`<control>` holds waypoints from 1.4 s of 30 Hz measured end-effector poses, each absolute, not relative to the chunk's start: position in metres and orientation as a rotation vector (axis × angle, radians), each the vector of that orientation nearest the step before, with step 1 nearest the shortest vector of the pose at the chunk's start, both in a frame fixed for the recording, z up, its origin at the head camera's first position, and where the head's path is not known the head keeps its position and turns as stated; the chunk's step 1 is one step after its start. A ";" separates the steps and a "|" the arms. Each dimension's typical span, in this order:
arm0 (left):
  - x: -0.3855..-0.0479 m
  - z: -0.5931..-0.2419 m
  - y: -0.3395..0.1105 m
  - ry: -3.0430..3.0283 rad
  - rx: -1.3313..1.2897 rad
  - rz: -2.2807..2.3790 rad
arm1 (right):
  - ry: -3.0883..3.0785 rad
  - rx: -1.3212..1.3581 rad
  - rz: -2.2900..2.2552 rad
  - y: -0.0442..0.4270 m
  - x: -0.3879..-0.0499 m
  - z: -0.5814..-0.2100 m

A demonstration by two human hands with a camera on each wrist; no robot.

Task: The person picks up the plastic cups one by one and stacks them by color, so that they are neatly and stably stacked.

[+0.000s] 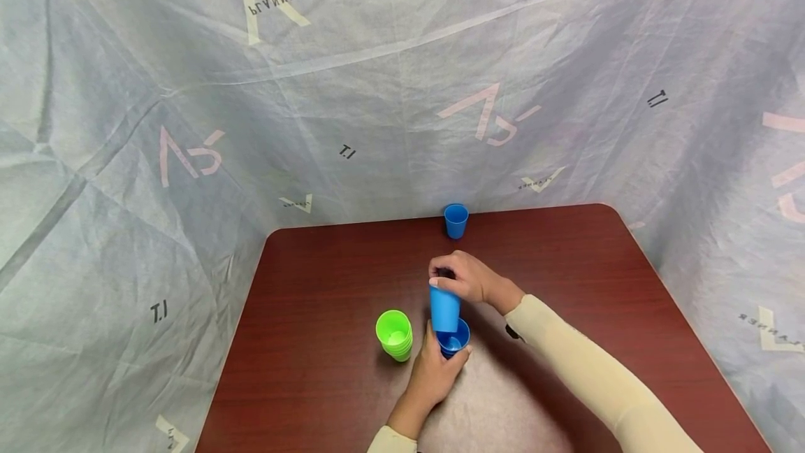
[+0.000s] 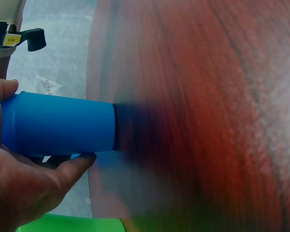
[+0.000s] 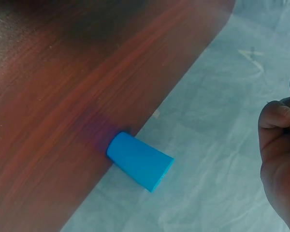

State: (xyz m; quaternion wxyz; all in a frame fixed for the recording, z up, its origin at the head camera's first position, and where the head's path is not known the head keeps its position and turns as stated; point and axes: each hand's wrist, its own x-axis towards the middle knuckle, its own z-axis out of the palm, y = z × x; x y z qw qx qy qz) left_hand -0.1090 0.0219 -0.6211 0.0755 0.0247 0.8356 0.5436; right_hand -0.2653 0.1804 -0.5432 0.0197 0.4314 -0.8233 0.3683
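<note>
My left hand (image 1: pixel 434 368) curls round a blue cup stack (image 1: pixel 462 336) standing on the table; two rims seem to show. In the left wrist view, the thumb and fingers wrap the upper part of the blue cup (image 2: pixel 65 124), whose base meets the tabletop. Above that stack, my right hand (image 1: pixel 464 277) grips another blue cup (image 1: pixel 445 311) near its top. This cup's lower end overlaps the stack's opening in the head view; whether it touches inside I cannot tell. In the right wrist view, only part of the right hand (image 3: pixel 280 140) shows, and its cup is out of sight.
Left of the left hand stands a stack of green cups (image 1: pixel 396 341). A single blue cup (image 1: pixel 455 222) stands upright near the table's far edge. The dark red wooden table (image 1: pixel 314 313) is bordered by hanging grey printed sheeting (image 1: pixel 390 110).
</note>
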 end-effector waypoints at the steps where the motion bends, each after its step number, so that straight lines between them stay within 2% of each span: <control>1: -0.109 -0.621 0.022 2.512 0.070 1.624 | -2.550 1.343 1.140 0.181 -0.264 -0.544; 28: -0.109 -0.620 0.019 2.490 0.161 1.652 | -2.398 1.402 0.811 0.181 -0.231 -0.543; 42: -0.109 -0.619 0.018 2.525 0.246 1.669 | -2.315 1.402 0.780 0.178 -0.214 -0.560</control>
